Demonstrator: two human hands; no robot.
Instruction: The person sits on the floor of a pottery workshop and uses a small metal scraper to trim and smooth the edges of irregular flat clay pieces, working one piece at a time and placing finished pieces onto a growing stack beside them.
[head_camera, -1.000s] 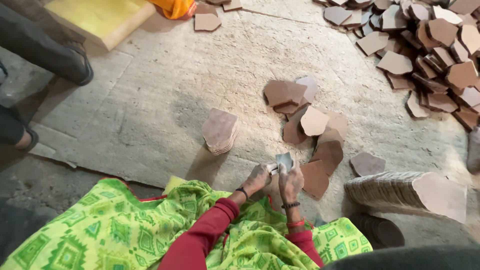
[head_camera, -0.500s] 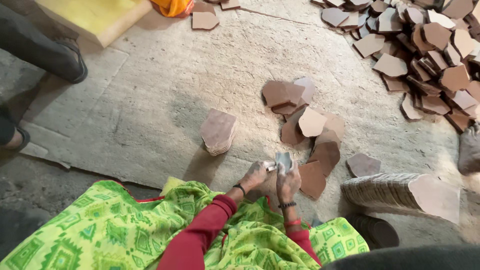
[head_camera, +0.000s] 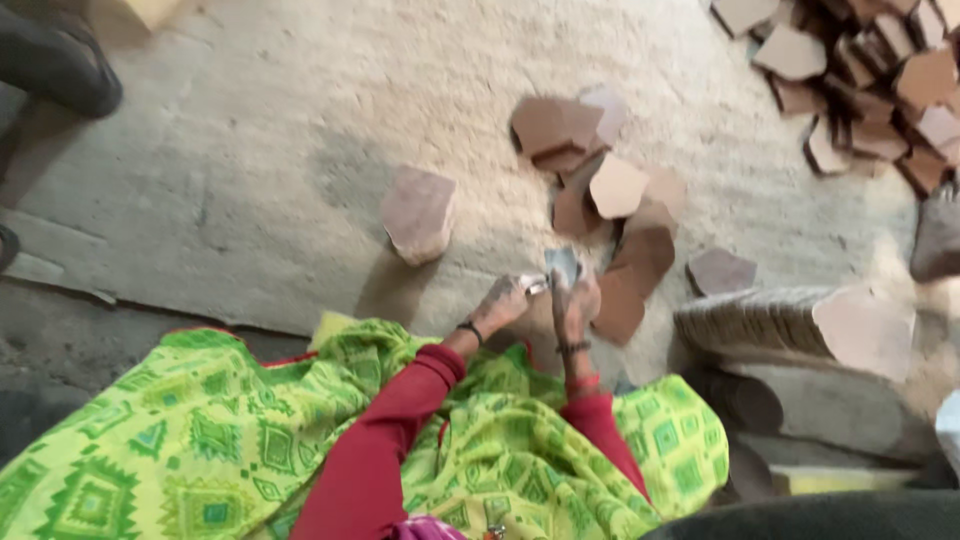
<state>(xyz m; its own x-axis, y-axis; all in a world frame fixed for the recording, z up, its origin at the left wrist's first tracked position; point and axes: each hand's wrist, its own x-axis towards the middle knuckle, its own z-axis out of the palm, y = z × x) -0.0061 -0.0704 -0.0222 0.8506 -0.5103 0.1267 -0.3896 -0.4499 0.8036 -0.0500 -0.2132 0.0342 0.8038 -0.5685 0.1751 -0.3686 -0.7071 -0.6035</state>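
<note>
A small grey, flat piece (head_camera: 563, 266) is held upright between the two hands, just above the green patterned cloth (head_camera: 200, 440) spread over the lap. The right hand (head_camera: 577, 305) is closed on the piece from below, fingers wrapped round its lower edge. The left hand (head_camera: 503, 300) is pinched together on something small and pale at the piece's nine o'clock edge; what that is cannot be told, since the view is blurred.

At twelve to one o'clock from the hands, a loose scatter of brown cut pieces (head_camera: 600, 190) lies on the concrete floor (head_camera: 250, 150). A thicker block (head_camera: 418, 212) stands at eleven o'clock. A long, tight stack of pieces (head_camera: 760, 320) lies on its side at three o'clock, and a larger heap (head_camera: 860, 80) fills the far two o'clock corner.

For the handling to go well, the piece is best kept steady in the right hand, close over the lap, while fine work is left to the left fingertips. The scatter should be kept within easy reach ahead.
</note>
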